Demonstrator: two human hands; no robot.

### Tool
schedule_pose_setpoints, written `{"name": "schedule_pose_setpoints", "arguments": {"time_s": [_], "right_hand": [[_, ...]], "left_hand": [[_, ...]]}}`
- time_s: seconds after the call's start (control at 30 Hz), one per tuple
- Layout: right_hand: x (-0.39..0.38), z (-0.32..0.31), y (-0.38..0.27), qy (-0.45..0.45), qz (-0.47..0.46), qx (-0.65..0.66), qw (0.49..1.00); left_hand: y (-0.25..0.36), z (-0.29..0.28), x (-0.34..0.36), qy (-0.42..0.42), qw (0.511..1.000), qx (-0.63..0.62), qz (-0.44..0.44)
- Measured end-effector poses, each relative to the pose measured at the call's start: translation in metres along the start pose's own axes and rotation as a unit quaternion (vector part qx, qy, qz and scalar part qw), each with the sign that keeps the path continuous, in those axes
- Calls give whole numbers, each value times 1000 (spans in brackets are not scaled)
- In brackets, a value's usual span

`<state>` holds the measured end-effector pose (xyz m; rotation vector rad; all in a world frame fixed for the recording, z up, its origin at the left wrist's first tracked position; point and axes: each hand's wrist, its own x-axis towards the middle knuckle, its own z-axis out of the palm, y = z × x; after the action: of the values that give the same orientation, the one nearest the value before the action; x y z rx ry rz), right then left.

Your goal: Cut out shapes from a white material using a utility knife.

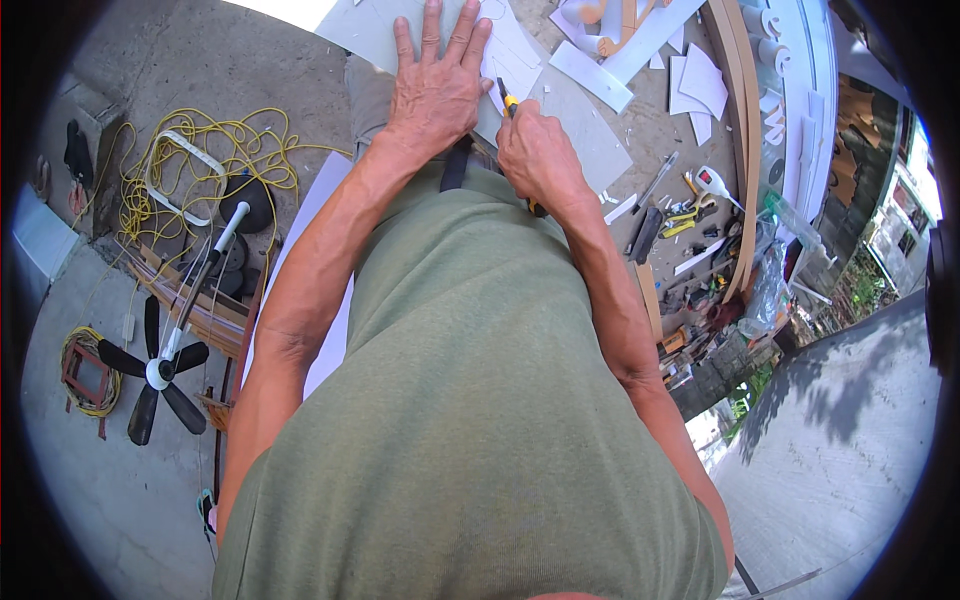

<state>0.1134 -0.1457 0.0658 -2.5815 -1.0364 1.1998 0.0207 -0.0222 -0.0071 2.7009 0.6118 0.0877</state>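
My left hand (437, 85) lies flat with fingers spread on a pale grey sheet (585, 130), partly over a white piece with drawn lines (520, 55). Just to the right, my right hand (538, 150) is wrapped round a yellow and black utility knife (510, 104). The knife's dark tip points up and away, at the white piece beside my left fingers. Whether the blade touches the surface I cannot tell. Most of the knife's handle is hidden in my fist.
On the right lie white offcuts (700, 82), yellow-handled pliers (690, 215), a white glue gun (714, 183) and a curved brown strip (745, 130). A tangled yellow cord (215, 150) and a black-bladed fan (158, 373) are on the left.
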Motion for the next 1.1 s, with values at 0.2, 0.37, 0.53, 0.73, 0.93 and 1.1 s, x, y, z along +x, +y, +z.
{"name": "schedule_pose_setpoints", "arguments": {"time_s": [0.2, 0.37, 0.53, 0.73, 0.93, 1.1], "right_hand": [[0, -2, -4, -21, 30, 28, 999], [-4, -2, -3, -23, 37, 4, 999], [-6, -6, -3, -24, 21, -14, 999], [-5, -10, 2, -22, -6, -63, 998], [31, -54, 13, -260, -94, -110, 955], [43, -74, 5, -307, -47, -37, 950]], "left_hand": [[-1, 2, -2, 9, 1000, -7, -2], [0, 0, -1, 3, 1000, -5, 0], [-1, 1, -1, 8, 1000, -7, 1], [-6, 5, 0, 22, 1000, -6, 10], [-8, -10, 7, 15, 999, -38, 27], [-19, -8, 27, -9, 994, -88, 68]]}}
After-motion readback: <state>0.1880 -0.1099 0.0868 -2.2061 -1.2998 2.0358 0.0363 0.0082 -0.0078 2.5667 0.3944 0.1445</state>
